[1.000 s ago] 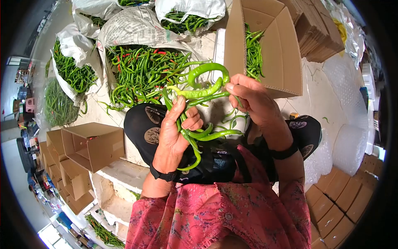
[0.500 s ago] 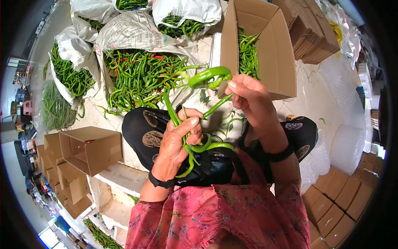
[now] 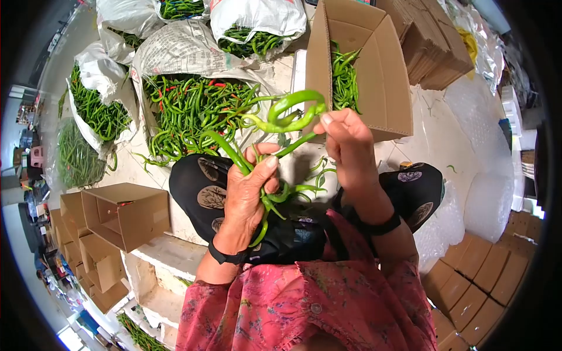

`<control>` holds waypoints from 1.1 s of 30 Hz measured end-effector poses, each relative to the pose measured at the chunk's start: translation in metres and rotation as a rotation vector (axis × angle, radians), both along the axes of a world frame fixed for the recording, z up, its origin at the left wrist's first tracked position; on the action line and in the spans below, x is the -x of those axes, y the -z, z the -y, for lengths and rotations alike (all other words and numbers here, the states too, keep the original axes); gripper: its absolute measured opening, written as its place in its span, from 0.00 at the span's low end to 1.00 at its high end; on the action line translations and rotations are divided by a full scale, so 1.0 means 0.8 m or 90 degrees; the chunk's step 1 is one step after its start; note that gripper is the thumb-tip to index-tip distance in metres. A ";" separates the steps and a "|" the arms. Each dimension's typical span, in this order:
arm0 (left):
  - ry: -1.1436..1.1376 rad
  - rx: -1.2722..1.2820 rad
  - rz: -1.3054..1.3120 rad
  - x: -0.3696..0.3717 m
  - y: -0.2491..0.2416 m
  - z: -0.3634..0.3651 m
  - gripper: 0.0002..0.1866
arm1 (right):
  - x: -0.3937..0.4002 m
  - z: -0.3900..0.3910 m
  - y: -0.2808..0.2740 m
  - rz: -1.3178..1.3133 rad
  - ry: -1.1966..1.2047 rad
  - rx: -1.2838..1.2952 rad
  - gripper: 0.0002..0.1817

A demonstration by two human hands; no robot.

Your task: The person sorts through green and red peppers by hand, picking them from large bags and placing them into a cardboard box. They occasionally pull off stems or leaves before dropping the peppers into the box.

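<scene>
Now, right hand (image 3: 353, 140): thumb and forefinger pressed into a tight pinch; there they have the curled green peppers (image 3: 299, 94) by one end, loops reaching out leftward;
Left hand (image 3: 246, 190): fingers wrapped well closed, thumb over the top, gripping a loose bunch of peppers (image 3: 225, 149); some jut up past the thumb, others dangle below the palm;
Straight pepper (image 3: 298, 145): bridging the two hands; whether the right fingers grip it too, cannot tell;
Step in hand: looks like peppers being handled a few at a time; the next move calls, presumably, for a steady left grip and a gentle right pinch;
Loose peppers (image 3: 319, 171): down on the floor (image 3: 129, 169), between the knees;
Sack (image 3: 181, 44): beyond the left hand; a pepper heap (image 3: 193, 117) fills its mouth, spilling over its lower left corner;
Carton (image 3: 386, 76): open, beyond the right hand; boxed peppers (image 3: 345, 76) lie along its left edge;
Flattened cardboard (image 3: 430, 50): stacked just off the carton's right edge.
</scene>
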State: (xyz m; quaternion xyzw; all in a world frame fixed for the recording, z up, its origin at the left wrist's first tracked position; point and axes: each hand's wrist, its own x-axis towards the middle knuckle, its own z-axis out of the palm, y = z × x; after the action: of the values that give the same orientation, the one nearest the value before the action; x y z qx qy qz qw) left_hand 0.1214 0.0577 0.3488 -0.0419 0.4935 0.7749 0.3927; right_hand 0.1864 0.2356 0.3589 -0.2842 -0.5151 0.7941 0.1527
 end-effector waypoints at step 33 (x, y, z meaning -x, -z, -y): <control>-0.035 -0.115 -0.089 -0.009 -0.002 0.028 0.15 | -0.052 0.008 -0.032 -0.078 -0.116 -0.638 0.15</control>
State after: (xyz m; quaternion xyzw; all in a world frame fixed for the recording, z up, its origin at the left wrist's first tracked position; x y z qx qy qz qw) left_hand 0.1286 0.0356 0.3500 0.0344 0.4462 0.8277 0.3384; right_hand 0.2281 0.2294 0.3841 -0.0828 -0.8453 0.4752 0.2300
